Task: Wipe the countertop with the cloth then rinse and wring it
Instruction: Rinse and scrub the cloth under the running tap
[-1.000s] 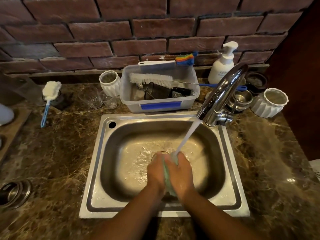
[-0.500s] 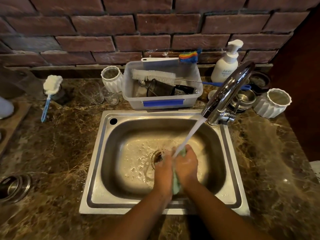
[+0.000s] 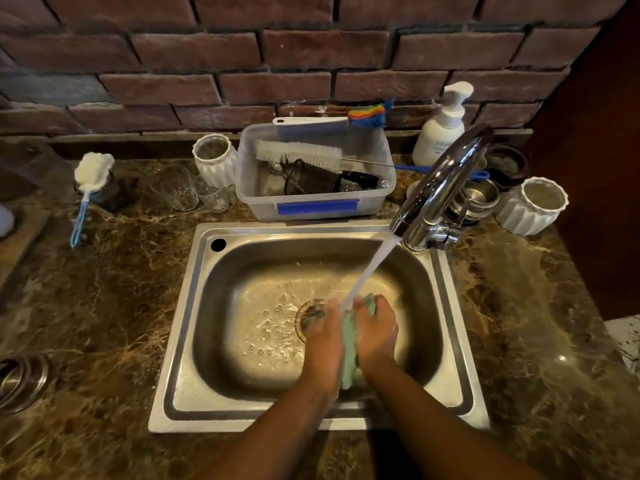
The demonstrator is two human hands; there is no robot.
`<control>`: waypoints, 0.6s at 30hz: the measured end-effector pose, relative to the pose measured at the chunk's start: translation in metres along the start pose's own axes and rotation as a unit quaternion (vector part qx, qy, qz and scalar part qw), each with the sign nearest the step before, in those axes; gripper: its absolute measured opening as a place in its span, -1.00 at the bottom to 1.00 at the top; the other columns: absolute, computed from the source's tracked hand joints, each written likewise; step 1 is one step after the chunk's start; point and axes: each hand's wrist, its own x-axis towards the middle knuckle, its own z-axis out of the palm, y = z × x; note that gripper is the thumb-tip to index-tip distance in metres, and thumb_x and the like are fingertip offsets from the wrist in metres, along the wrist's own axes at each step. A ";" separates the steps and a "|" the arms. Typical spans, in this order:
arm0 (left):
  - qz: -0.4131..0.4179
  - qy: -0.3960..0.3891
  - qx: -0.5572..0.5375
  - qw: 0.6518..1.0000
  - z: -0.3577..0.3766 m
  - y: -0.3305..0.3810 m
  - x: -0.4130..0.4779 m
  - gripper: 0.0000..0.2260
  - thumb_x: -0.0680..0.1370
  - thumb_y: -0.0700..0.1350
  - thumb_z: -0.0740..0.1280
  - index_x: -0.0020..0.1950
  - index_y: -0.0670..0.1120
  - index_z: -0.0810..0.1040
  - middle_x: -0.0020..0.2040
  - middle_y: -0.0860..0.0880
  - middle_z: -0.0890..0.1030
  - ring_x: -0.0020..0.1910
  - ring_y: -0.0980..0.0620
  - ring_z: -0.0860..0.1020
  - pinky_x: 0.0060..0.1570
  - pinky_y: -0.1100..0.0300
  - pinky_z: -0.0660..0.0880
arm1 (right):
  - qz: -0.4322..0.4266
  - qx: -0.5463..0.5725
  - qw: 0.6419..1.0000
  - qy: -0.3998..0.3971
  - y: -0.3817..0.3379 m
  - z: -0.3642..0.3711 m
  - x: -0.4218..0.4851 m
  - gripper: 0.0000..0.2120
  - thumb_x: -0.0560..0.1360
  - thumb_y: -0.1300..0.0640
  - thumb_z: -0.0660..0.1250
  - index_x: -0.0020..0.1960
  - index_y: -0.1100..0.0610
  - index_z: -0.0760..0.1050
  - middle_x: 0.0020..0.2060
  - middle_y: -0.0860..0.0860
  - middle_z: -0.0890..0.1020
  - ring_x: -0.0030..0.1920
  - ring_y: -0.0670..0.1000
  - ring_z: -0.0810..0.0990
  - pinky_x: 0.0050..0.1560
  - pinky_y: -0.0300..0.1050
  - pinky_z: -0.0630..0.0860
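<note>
Rinsing is under way: the left hand [image 3: 323,344] and right hand [image 3: 377,332] both clamp the green cloth [image 3: 349,355] over the sink [image 3: 194,306] at the counter's front edge, under the faucet [image 3: 440,185] stream. Next, I judge, comes wringing it.

home kitchen | steel sink [image 3: 180,327] | marble countertop [image 3: 104,306] | brick backsplash [image 3: 242,53]

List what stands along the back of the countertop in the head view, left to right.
Sponge brush → clear glass → white ribbed jar → plastic tub → soap bottle → white ribbed pot. The faucet and steel bowls overlap the bottle, so they are left out.
</note>
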 end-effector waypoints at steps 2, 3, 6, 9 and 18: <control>0.014 -0.003 -0.020 1.000 -0.008 0.010 0.008 -0.47 0.66 0.22 0.16 -0.03 -0.21 0.65 -0.17 -0.17 0.72 -0.17 -0.14 0.71 -0.11 0.06 0.64 | 0.000 0.003 1.000 -0.028 0.011 0.002 -0.013 -0.83 0.67 0.01 0.24 -0.06 0.02 0.50 -0.17 -0.02 0.65 -0.10 0.02 0.66 -0.19 -0.18 0.56; 0.033 0.013 -0.020 0.999 -0.014 0.016 0.013 -0.48 0.66 0.22 0.16 -0.09 -0.21 0.61 -0.25 -0.13 0.66 -0.25 -0.08 0.66 -0.19 0.14 0.61 | 0.005 0.017 0.999 -0.048 0.013 0.006 -0.022 -0.84 0.65 -0.03 0.25 -0.07 -0.02 0.50 -0.18 -0.03 0.66 -0.13 0.00 0.67 -0.22 -0.17 0.56; 0.074 0.046 0.022 0.996 -0.020 0.025 0.020 -0.54 0.67 0.21 0.13 -0.15 -0.13 0.51 -0.32 -0.10 0.53 -0.37 0.06 0.53 -0.41 0.32 0.49 | 0.002 0.091 0.993 -0.077 0.005 0.018 -0.043 -0.90 0.53 -0.14 0.35 -0.12 -0.16 0.52 -0.22 -0.03 0.66 -0.18 0.03 0.68 -0.28 -0.15 0.61; 0.033 0.001 0.026 0.999 -0.014 0.014 0.013 -0.54 0.69 0.19 0.13 0.02 -0.15 0.63 -0.05 -0.14 0.70 -0.12 0.01 0.67 -0.15 0.18 0.58 | -0.039 0.116 0.990 -0.078 -0.013 0.019 -0.030 -0.88 0.48 -0.13 0.42 -0.07 -0.14 0.54 -0.21 -0.03 0.69 -0.18 -0.04 0.70 -0.23 -0.14 0.66; 0.026 0.042 -0.031 0.998 -0.018 0.033 0.021 -0.50 0.67 0.19 0.16 -0.06 -0.23 0.59 -0.19 -0.25 0.65 -0.22 -0.05 0.68 -0.22 0.11 0.65 | -0.001 0.043 0.998 -0.049 0.005 0.020 -0.029 -0.87 0.60 -0.06 0.29 -0.07 -0.05 0.52 -0.22 -0.07 0.66 -0.18 -0.07 0.66 -0.33 -0.35 0.49</control>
